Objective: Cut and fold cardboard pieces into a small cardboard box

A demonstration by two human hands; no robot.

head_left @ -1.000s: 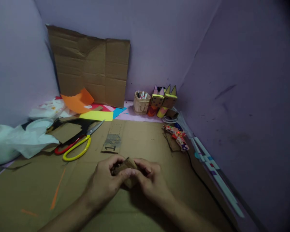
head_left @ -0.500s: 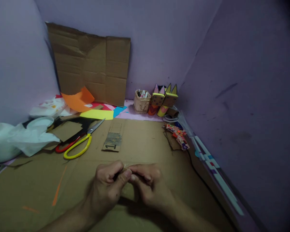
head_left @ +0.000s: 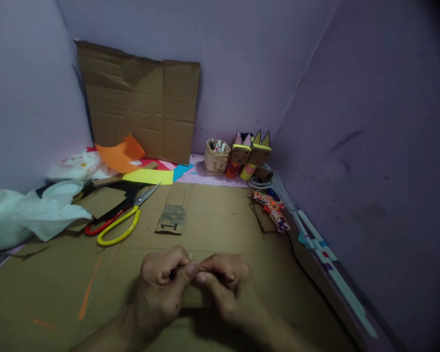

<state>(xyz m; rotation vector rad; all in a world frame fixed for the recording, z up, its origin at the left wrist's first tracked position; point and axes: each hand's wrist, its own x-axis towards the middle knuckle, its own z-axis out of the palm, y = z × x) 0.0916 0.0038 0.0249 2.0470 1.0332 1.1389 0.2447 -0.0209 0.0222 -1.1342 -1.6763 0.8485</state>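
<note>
Low in the middle of the view, my left hand (head_left: 165, 283) and my right hand (head_left: 227, 286) meet at the fingertips. Both are closed, thumbs pinched against curled forefingers. Between them is a small thin brown piece (head_left: 202, 269), mostly covered by the fingers, so its material and full shape cannot be made out. Beyond the hands lies a cardboard strip (head_left: 171, 210) with grey shading and a black "1". To its left rest open scissors (head_left: 119, 227) with one red and one yellow handle, touched by neither hand.
A cardboard sheet (head_left: 143, 107) leans on the back wall above coloured papers (head_left: 148, 177). A pen holder (head_left: 217, 159) stands beside paper animal figures (head_left: 247, 155). On the right lies a flower-patterned glue gun (head_left: 273, 208) with a black cord (head_left: 311, 276); a white jar (head_left: 2, 220) is left.
The fingertips have drawn slightly apart, and the right hand's thumb and forefinger have shifted a little. The whole view has moved slightly. Both hands keep their pinch.
</note>
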